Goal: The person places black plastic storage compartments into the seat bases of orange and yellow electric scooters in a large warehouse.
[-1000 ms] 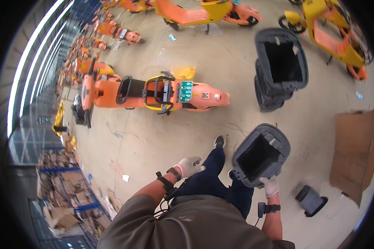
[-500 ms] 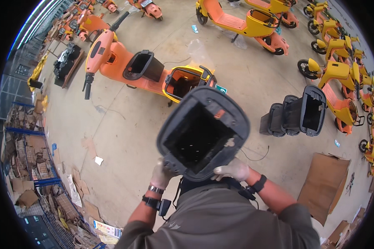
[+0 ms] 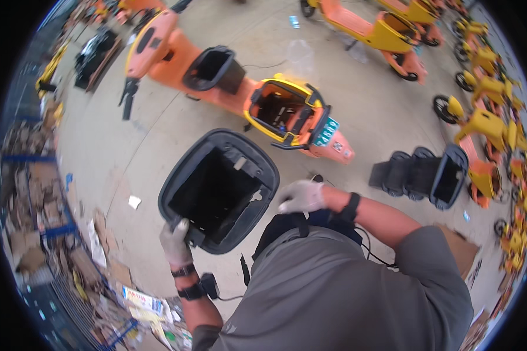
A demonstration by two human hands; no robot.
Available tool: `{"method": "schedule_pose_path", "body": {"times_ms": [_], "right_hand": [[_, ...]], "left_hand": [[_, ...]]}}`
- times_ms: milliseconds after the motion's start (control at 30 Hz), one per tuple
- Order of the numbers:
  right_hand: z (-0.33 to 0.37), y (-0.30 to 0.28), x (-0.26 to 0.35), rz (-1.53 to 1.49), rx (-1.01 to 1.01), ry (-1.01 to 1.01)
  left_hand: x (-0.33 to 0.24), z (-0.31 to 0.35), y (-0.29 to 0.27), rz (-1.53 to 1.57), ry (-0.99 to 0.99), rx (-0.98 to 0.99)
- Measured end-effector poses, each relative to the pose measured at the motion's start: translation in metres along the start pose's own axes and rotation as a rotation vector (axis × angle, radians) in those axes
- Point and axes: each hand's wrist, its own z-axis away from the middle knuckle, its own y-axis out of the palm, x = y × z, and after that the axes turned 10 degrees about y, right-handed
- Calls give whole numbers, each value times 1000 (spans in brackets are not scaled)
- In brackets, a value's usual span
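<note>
A black plastic storage bucket (image 3: 262,172) hangs in front of me, its wide rim and dark hollow facing up. My left hand (image 3: 175,241), in a pale glove, grips the near left edge of that rim, thumb on top. Just right of the bucket, my gloved right hand (image 3: 302,196) is apart from it, loosely curved and holding nothing. Beyond stands an orange and yellow scooter (image 3: 184,58) with its seat compartment (image 3: 281,111) uncovered. Another black bucket (image 3: 216,70) rests on the scooter's footboard.
A stack of nested black buckets (image 3: 418,175) lies on the floor to the right. Rows of scooters (image 3: 492,134) stand farther right. Wire racks filled with cardboard (image 3: 47,205) line the left side, with paper scraps near them. Flattened cardboard (image 3: 459,251) lies at my right.
My right hand has let go of the bucket's rim. My left hand has carried the bucket to the left. My view has turned, showing more of the scooter's rear.
</note>
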Motion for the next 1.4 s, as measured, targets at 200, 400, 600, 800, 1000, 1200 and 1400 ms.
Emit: {"method": "schedule_pose_path", "body": {"times_ms": [200, 400, 600, 800, 1000, 1200, 1400], "right_hand": [[22, -103, -6, 170, -496, -150], [14, -166, 13, 135, -537, -428], [70, -226, 5, -351, -569, -187], [133, -256, -42, -433, -1144, 185], [172, -229, -98, -449, -1383, 576], [168, -152, -140, -849, -1439, 912], [159, -64, -169, -990, -1324, 1146]], "left_hand": [[-86, -37, 47, -544, 203, 267], [-181, -71, 127, -562, 252, 591], [-222, -157, 220, -423, 585, 732], [-108, -264, 272, -190, 663, 548], [117, -269, 311, -670, 57, 886], [195, -267, 358, -844, -33, 1108], [223, -277, 386, -1032, 87, 1091]]}}
